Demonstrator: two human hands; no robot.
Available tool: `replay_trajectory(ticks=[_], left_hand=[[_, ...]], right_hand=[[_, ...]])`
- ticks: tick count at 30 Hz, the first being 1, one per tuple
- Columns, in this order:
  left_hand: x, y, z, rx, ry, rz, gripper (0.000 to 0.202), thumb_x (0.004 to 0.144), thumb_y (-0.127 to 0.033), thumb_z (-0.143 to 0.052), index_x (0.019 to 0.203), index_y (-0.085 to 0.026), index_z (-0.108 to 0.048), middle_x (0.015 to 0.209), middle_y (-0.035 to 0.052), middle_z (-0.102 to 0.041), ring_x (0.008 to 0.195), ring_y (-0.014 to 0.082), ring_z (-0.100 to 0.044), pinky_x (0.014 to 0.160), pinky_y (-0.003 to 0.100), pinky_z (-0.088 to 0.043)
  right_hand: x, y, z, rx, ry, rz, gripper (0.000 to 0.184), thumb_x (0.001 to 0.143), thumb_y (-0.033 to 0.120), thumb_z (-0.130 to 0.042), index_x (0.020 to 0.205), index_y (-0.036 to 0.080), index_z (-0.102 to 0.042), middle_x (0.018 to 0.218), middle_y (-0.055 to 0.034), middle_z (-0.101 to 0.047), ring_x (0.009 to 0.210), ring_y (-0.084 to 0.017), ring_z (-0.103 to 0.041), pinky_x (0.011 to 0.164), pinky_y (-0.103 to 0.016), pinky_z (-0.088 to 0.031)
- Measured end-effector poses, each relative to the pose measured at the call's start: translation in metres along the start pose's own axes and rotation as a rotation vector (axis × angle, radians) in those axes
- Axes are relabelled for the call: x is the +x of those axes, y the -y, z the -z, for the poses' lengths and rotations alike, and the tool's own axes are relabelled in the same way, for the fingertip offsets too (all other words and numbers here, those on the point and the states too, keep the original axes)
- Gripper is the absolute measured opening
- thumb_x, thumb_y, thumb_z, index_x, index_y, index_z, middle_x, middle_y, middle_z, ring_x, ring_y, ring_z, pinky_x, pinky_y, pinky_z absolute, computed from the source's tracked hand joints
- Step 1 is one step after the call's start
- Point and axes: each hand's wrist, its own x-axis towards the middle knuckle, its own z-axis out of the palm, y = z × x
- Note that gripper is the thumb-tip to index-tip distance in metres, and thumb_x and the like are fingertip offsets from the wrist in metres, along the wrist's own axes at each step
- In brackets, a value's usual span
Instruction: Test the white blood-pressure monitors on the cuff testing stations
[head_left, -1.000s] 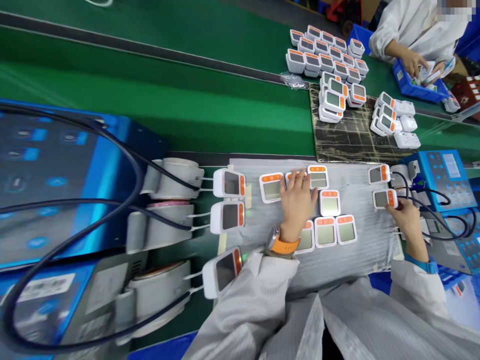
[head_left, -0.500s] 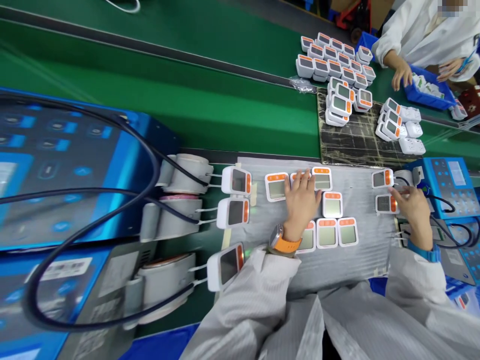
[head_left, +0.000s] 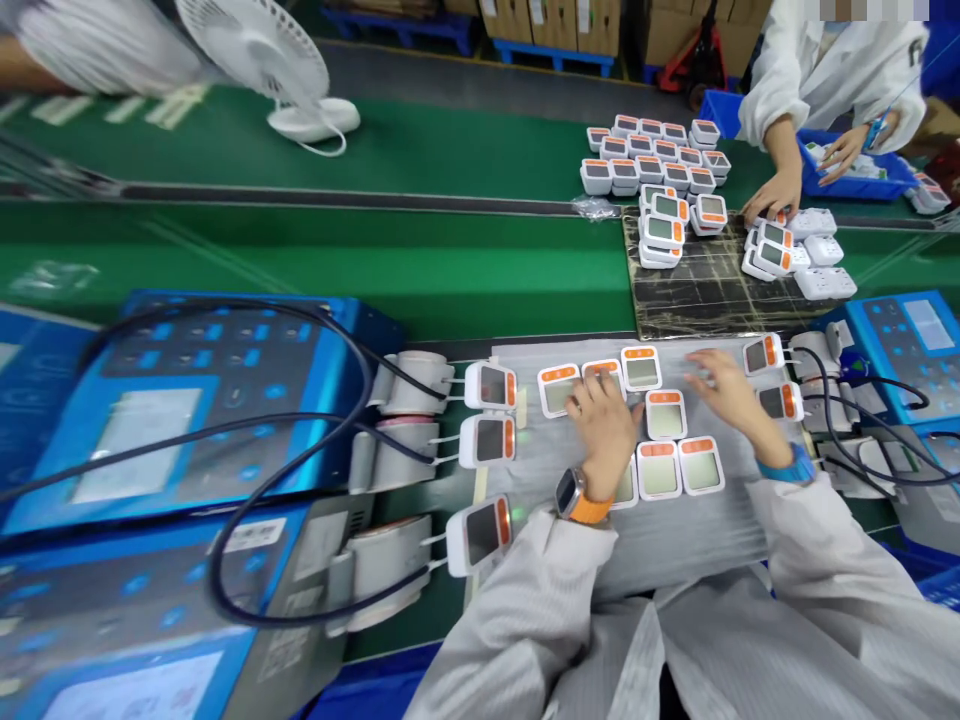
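Head view, single frame. The left hand (head_left: 604,430) sits at the middle of the work sheet, its fingers (head_left: 592,385) curled down onto a white device with orange trim (head_left: 602,372). Whether they grip it or merely rest on it, I cannot tell. The right hand (head_left: 731,395) is open, fingers spread, above the sheet and apparently touching nothing. The loose devices (head_left: 666,415) lie flat on a plastic-wrapped sheet (head_left: 675,550), just near both hands.

Risk: the wrapped surface looks slick, so a knock from either hand or a sleeve (head_left: 697,560) could slide neighbouring devices into each other — scuffed screens would be the likely result.

At left, three devices (head_left: 490,387) are connected by thin leads (head_left: 450,365) to clamps (head_left: 409,385) in front of a blue control unit (head_left: 202,400). A snag on these leads could pull a device off the sheet edge.

At far right, a person's hands (head_left: 776,195) work beside a blue tray (head_left: 885,183). Stacked devices (head_left: 664,230) stand at the edge of a dark mat (head_left: 712,300) — a careless reach there could topple them.
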Motion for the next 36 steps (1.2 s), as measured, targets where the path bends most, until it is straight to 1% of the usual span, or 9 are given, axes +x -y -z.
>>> replay_trajectory(ticks=[4,8,14,17,21,24,28,32,36], left_hand=[[0.026,-0.013,0.007,0.064,0.089,-0.086,0.056,0.092,-0.044,-0.064,0.134,-0.007,-0.058,0.142,0.0256,-0.057,0.133,0.0412,-0.047,0.110,0.059,-0.036],[0.052,-0.021,0.013,0.125,0.247,-0.112,0.056,0.094,-0.052,-0.058,0.124,-0.005,-0.064,0.127,0.0259,-0.065,0.123,0.0392,-0.054,0.105,0.054,-0.039],[0.069,-0.051,0.003,0.237,0.227,-0.043,0.048,0.093,-0.041,-0.060,0.122,-0.002,-0.066,0.128,0.0305,-0.064,0.126,0.0430,-0.053,0.105,0.054,-0.033],[0.069,-0.064,0.006,0.186,0.177,-0.045,0.054,0.082,-0.039,-0.073,0.120,-0.002,-0.064,0.125,0.0304,-0.063,0.120,0.0435,-0.057,0.102,0.054,-0.036],[0.047,-0.078,0.015,-0.194,0.083,-0.173,0.065,0.070,-0.027,-0.082,0.128,-0.013,-0.057,0.125,0.0182,-0.061,0.119,0.0368,-0.059,0.102,0.051,-0.044],[0.009,-0.098,0.001,-0.714,0.326,-0.384,0.066,0.062,-0.014,-0.082,0.122,-0.019,-0.056,0.120,0.0093,-0.062,0.111,0.0267,-0.064,0.098,0.043,-0.052],[-0.047,-0.131,-0.049,-1.183,0.820,-0.480,0.066,0.056,0.001,-0.079,0.114,-0.020,-0.056,0.122,0.0078,-0.061,0.111,0.0231,-0.065,0.094,0.039,-0.057],[-0.072,-0.147,-0.088,-1.258,0.785,-0.437,0.066,0.057,0.005,-0.077,0.114,-0.021,-0.055,0.127,0.0092,-0.058,0.120,0.0252,-0.061,0.097,0.042,-0.057],[-0.071,-0.144,-0.096,-1.249,0.719,-0.500,0.066,0.059,0.003,-0.078,0.116,-0.022,-0.054,0.130,0.0095,-0.057,0.122,0.0259,-0.060,0.097,0.044,-0.058]], right_hand=[[0.038,0.042,-0.035,-0.033,0.132,0.024,0.042,0.099,0.018,-0.042,0.134,0.017,-0.065,0.138,-0.0157,-0.059,0.124,-0.028,-0.054,0.104,-0.043,-0.048],[0.050,0.067,-0.028,-0.249,0.198,0.053,0.038,0.099,0.015,-0.043,0.127,0.020,-0.069,0.148,-0.0159,-0.053,0.130,-0.030,-0.049,0.094,-0.041,-0.052],[-0.003,0.073,0.003,-0.277,0.137,0.083,0.044,0.095,0.007,-0.043,0.130,0.018,-0.067,0.147,-0.0156,-0.057,0.128,-0.030,-0.052,0.101,-0.043,-0.043],[-0.075,0.049,0.011,-0.215,-0.025,0.086,0.041,0.088,0.002,-0.047,0.116,0.020,-0.072,0.127,-0.0115,-0.069,0.116,-0.026,-0.059,0.100,-0.039,-0.042],[-0.174,-0.022,0.025,-0.315,-0.252,-0.055,0.032,0.086,0.006,-0.052,0.108,0.018,-0.071,0.113,-0.0104,-0.074,0.113,-0.028,-0.062,0.100,-0.044,-0.041],[-0.217,-0.077,0.034,-0.432,-0.251,-0.027,0.035,0.092,0.010,-0.050,0.122,0.014,-0.068,0.128,-0.0142,-0.071,0.129,-0.029,-0.057,0.107,-0.047,-0.040],[-0.228,-0.114,0.033,-0.456,-0.298,0.116,0.034,0.100,0.009,-0.044,0.116,0.019,-0.072,0.116,-0.0074,-0.077,0.125,-0.022,-0.062,0.108,-0.042,-0.042],[-0.215,-0.109,0.028,-0.417,-0.387,0.046,0.021,0.103,0.022,-0.053,0.102,0.021,-0.074,0.100,-0.0043,-0.079,0.110,-0.021,-0.067,0.105,-0.040,-0.043],[-0.204,-0.096,0.027,-0.376,-0.398,-0.054,0.023,0.104,0.026,-0.053,0.097,0.023,-0.075,0.095,-0.0024,-0.079,0.102,-0.020,-0.067,0.107,-0.042,-0.039]])
